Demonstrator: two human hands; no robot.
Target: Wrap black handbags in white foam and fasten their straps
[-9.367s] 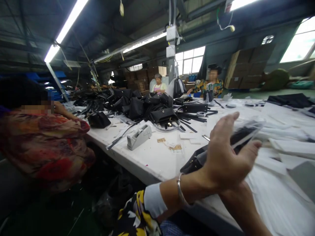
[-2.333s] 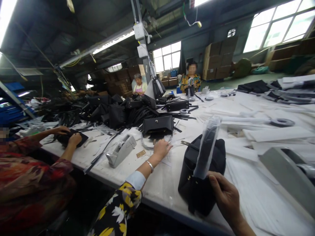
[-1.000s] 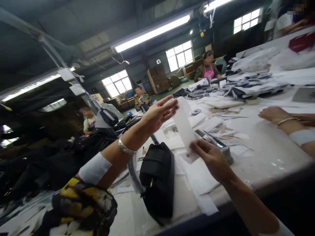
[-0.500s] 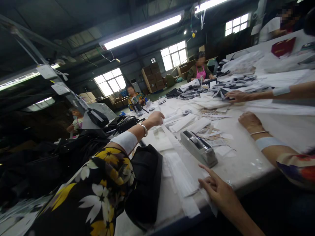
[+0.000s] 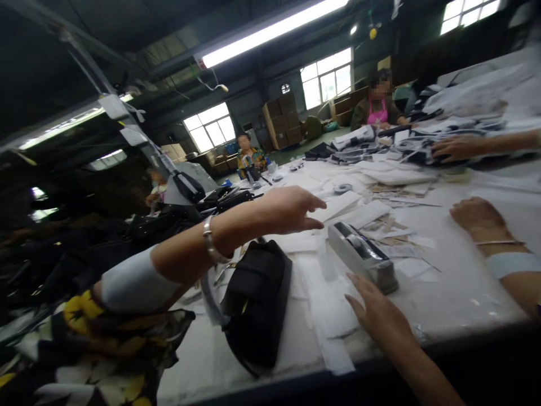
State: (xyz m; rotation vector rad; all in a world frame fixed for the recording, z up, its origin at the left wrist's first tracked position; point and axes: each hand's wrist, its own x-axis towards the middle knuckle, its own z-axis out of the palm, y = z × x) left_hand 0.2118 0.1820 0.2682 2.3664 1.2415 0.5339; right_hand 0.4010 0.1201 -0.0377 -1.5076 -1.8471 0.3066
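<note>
Your left hand (image 5: 289,209), fingers parted, hangs above the white worktop (image 5: 448,285) and your right hand (image 5: 376,309) lies loosely open beside thin white paper sheets (image 5: 332,316), both seemingly empty, the black rounded handbag (image 5: 260,304) resting between your arms, probably freeing them.
</note>
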